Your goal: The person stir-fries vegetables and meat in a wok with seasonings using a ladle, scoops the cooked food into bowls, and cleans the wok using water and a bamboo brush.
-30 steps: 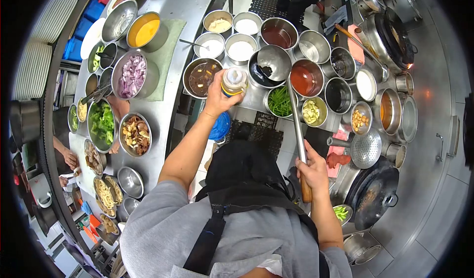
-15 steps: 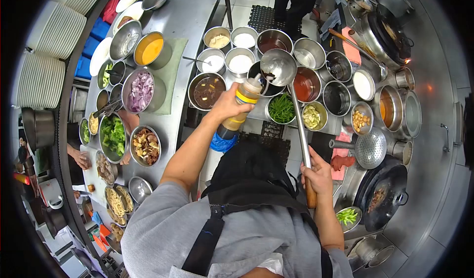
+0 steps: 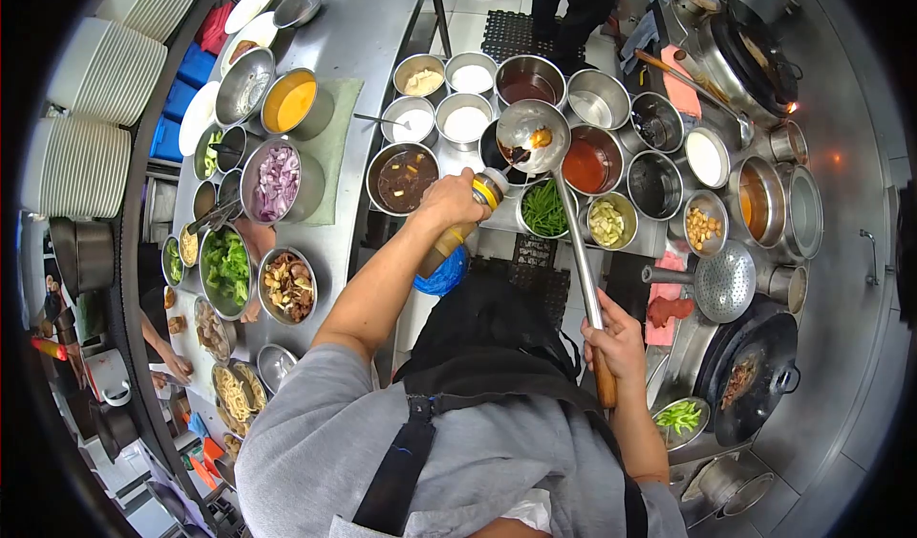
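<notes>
My left hand (image 3: 447,202) is wrapped round a squeeze bottle (image 3: 490,188) with a yellow band. The bottle is tipped, its nozzle pointing at the bowl of a long steel ladle (image 3: 525,125). Amber and dark sauce (image 3: 541,139) lies in the ladle bowl. My right hand (image 3: 616,335) grips the ladle low down, near its wooden handle end. The ladle bowl hangs over the seasoning pots, partly covering a pot of dark liquid (image 3: 490,144). Close below it are a pot of cut green stalks (image 3: 544,209) and a pot of red-orange liquid (image 3: 591,161).
On the left counter stand bowls of chopped red onion (image 3: 275,181), broccoli (image 3: 224,267) and mushrooms (image 3: 287,285). To the right are a perforated strainer (image 3: 724,280) and a dark wok (image 3: 750,376). Another person's hand (image 3: 174,361) is at the far left; a person's dark-trousered legs (image 3: 571,8) stand ahead.
My left hand has tilted the bottle further over, its nozzle now toward the ladle bowl. Amber sauce has appeared in the ladle, which has shifted slightly left. My right hand keeps its grip.
</notes>
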Available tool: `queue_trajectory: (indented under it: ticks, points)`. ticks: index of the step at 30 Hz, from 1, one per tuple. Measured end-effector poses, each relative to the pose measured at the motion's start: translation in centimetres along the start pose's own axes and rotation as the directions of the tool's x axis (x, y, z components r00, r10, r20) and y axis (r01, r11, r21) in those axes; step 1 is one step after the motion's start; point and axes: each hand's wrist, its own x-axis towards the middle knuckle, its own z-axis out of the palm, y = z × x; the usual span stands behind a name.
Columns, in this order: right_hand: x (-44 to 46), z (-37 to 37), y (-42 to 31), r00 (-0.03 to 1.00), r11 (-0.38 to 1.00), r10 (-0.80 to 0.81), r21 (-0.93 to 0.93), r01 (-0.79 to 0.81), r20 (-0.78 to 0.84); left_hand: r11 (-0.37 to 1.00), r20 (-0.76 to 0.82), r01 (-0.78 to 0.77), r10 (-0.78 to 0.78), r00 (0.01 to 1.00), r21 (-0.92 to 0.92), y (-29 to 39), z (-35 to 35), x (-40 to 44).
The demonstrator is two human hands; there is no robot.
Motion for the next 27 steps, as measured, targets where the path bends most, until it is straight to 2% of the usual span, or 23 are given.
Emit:
queue_trajectory:
  ticks: [2,4,5,7,8,10,12,13,14,16,18,19,20,22,23,24,25,26,27]
  points:
    - [-0.1,-0.1,-0.1,1.000,1.000,0.008,0.004,-0.008,-0.001,1.000,-0.016,0.000,0.000,1.000,-0.017,-0.2,0.1,-0.4]
    - [-0.1,-0.3,-0.2,1.000,0.999,0.006,0.048,-0.007,0.011,0.968,-0.093,-0.090,0.069,0.993,-0.236,-0.8,0.4,-0.7]
    - [-0.1,-0.4,-0.3,1.000,0.996,0.006,0.090,-0.008,0.023,0.968,-0.090,-0.101,0.083,0.993,-0.228,-1.1,0.4,-0.9]
    - [-0.2,-0.5,-0.2,1.000,0.991,-0.001,0.131,0.000,0.003,0.835,-0.393,-0.356,0.187,0.900,-0.420,-1.2,0.1,-1.6]
    - [-0.2,-0.6,-0.2,1.000,0.987,-0.001,0.161,0.002,-0.006,0.784,-0.499,-0.433,0.185,0.847,-0.445,-1.2,0.1,-2.0]
    - [-0.6,-0.8,-0.2,1.000,0.980,-0.002,0.198,0.007,-0.030,0.684,-0.635,-0.551,0.165,0.755,-0.478,-2.8,1.4,-0.8]
    - [-1.5,-1.1,-0.1,0.998,0.972,-0.004,0.234,0.018,-0.059,0.607,-0.699,-0.617,0.137,0.702,-0.501,-3.0,2.0,-0.6]
    - [-2.3,-1.4,-0.1,0.998,0.957,-0.009,0.288,0.024,-0.054,0.611,-0.700,-0.596,0.093,0.708,-0.521,-3.0,2.5,-0.5]
    - [-3.2,-1.7,-0.2,0.998,0.939,-0.019,0.342,0.037,-0.055,0.683,-0.698,-0.535,0.052,0.714,-0.497,-3.0,2.9,-0.5]
    - [-5.6,-2.5,-0.3,0.995,0.920,-0.071,0.379,0.095,-0.077,0.875,-0.782,-0.420,0.082,0.618,-0.241,-3.1,4.0,0.1]
    - [-9.1,-3.6,-0.3,0.987,0.874,-0.103,0.462,0.148,-0.122,0.892,-0.746,-0.364,0.048,0.665,-0.267,-4.0,6.3,1.7]
    - [-11.1,-4.0,-0.4,0.978,0.856,-0.130,0.480,0.193,-0.161,0.902,-0.758,-0.384,0.110,0.643,-0.195,-6.5,8.6,3.8]
    - [-13.3,-4.6,-0.4,0.957,0.834,-0.141,0.491,0.253,-0.253,0.778,-0.716,-0.489,0.074,0.695,-0.394,-6.6,9.4,4.0]
    - [-17.5,-5.5,-0.4,0.920,0.744,-0.196,0.559,0.365,-0.339,0.828,-0.666,-0.392,0.031,0.745,-0.400,-7.3,9.5,4.0]
    - [-19.6,-6.1,0.1,0.875,0.749,-0.175,0.515,0.416,-0.451,0.845,-0.633,-0.360,0.033,0.774,-0.396,-7.5,9.4,3.6]
    - [-21.2,-6.6,0.8,0.808,0.717,-0.196,0.481,0.505,-0.555,0.860,-0.599,-0.329,0.035,0.800,-0.389,-7.7,9.2,3.0]
    - [-22.6,-7.3,1.3,0.734,0.723,-0.205,0.405,0.560,-0.648,0.717,-0.592,-0.457,0.078,0.802,-0.526,-6.8,9.2,1.6]
    - [-23.9,-7.9,1.7,0.653,0.729,-0.215,0.325,0.602,-0.726,0.824,-0.602,-0.363,0.034,0.798,-0.436,-6.2,9.2,-0.4]
    - [-24.7,-8.8,2.3,0.555,0.795,-0.200,0.198,0.574,-0.807,0.704,-0.630,-0.508,0.111,0.769,-0.497,-7.9,10.4,-0.7]
